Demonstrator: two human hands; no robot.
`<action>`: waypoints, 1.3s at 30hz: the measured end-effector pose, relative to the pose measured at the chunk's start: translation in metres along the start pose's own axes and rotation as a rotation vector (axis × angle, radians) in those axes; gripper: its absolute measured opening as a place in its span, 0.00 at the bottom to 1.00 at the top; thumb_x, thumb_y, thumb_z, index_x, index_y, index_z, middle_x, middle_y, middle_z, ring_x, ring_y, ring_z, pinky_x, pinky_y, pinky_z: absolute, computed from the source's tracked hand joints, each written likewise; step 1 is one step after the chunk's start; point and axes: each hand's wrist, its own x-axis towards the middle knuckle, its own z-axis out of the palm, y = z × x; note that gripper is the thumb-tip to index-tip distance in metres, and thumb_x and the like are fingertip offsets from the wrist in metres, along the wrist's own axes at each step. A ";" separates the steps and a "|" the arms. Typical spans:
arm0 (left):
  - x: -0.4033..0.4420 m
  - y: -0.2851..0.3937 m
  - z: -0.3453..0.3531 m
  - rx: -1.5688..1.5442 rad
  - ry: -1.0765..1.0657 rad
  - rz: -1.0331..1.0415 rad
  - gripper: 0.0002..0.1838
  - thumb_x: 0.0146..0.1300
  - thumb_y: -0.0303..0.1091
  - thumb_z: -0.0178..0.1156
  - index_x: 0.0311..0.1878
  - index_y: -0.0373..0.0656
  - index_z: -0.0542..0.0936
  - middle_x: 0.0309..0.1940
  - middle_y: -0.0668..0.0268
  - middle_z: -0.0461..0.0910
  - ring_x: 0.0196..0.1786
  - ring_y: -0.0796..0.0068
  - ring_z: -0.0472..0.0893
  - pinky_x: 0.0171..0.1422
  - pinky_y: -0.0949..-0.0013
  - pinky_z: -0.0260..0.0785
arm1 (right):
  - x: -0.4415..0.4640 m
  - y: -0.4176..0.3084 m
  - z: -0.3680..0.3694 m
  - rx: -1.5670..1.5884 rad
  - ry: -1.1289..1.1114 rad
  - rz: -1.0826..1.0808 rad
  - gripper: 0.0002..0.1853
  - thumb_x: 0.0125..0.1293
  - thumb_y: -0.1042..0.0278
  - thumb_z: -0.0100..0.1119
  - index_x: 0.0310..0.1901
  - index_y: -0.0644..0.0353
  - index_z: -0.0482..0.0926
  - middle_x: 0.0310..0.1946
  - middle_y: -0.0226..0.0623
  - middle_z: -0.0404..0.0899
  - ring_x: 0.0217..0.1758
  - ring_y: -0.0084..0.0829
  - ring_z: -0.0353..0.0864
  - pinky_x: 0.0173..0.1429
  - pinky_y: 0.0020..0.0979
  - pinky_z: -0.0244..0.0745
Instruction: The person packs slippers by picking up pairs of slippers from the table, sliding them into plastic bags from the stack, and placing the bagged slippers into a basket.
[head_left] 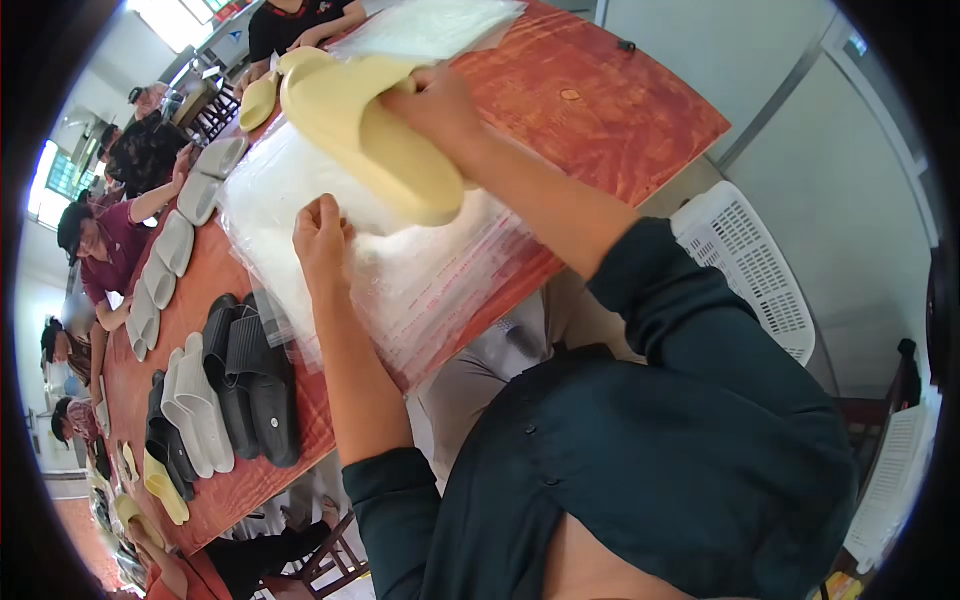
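Observation:
Yellow slippers are held up over a stack of clear plastic bags on the red wooden table. My right hand grips them at the strap opening, with its fingers partly hidden. A second yellow sole edge shows behind the nearer slipper. My left hand is above the bags, to the left of the slippers, its fingers pinched together; whether anything thin is between them is too small to tell.
Black slippers, white slippers and grey slippers line the table's left side. Co-workers sit beyond. More bags lie at the far edge. A white plastic basket stands at the right.

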 end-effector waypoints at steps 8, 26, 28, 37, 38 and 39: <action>-0.071 0.069 0.022 0.842 -0.545 0.520 0.19 0.54 0.42 0.73 0.40 0.38 0.81 0.34 0.57 0.80 0.38 0.60 0.80 0.45 0.60 0.72 | -0.056 -0.025 -0.142 0.202 0.115 0.009 0.12 0.66 0.69 0.61 0.46 0.65 0.86 0.36 0.31 0.85 0.35 0.19 0.82 0.39 0.25 0.76; -0.085 0.074 0.043 0.819 -0.269 0.599 0.05 0.66 0.29 0.59 0.36 0.37 0.80 0.28 0.53 0.81 0.30 0.53 0.81 0.37 0.59 0.71 | -0.119 0.001 -0.195 0.081 -0.597 -0.328 0.11 0.60 0.74 0.68 0.44 0.65 0.86 0.38 0.39 0.84 0.40 0.26 0.84 0.43 0.29 0.75; -0.088 0.087 0.050 0.854 -0.253 0.553 0.05 0.67 0.29 0.59 0.36 0.37 0.79 0.28 0.54 0.80 0.30 0.53 0.81 0.37 0.59 0.71 | -0.131 0.004 -0.183 -0.029 -0.659 -0.380 0.13 0.57 0.68 0.69 0.43 0.64 0.86 0.39 0.45 0.84 0.41 0.40 0.84 0.46 0.36 0.76; -0.141 0.101 0.076 0.839 -0.386 0.766 0.01 0.66 0.27 0.60 0.38 0.42 0.78 0.32 0.57 0.78 0.34 0.48 0.79 0.38 0.55 0.70 | -0.120 0.026 -0.160 -0.460 -0.363 -0.253 0.14 0.60 0.61 0.63 0.38 0.65 0.84 0.38 0.52 0.82 0.42 0.52 0.82 0.49 0.46 0.76; -0.146 0.100 0.080 0.836 -0.413 0.804 0.02 0.64 0.25 0.60 0.39 0.43 0.78 0.32 0.57 0.77 0.35 0.50 0.79 0.37 0.54 0.71 | -0.120 0.028 -0.152 -0.475 -0.406 -0.263 0.13 0.61 0.63 0.62 0.39 0.65 0.83 0.40 0.51 0.82 0.43 0.52 0.82 0.48 0.46 0.76; -0.153 0.102 0.087 0.807 -0.442 0.853 0.04 0.63 0.24 0.59 0.39 0.44 0.78 0.32 0.58 0.77 0.36 0.50 0.79 0.37 0.54 0.71 | -0.120 0.029 -0.145 -0.488 -0.450 -0.273 0.12 0.61 0.65 0.62 0.41 0.65 0.82 0.42 0.51 0.82 0.44 0.52 0.82 0.48 0.45 0.76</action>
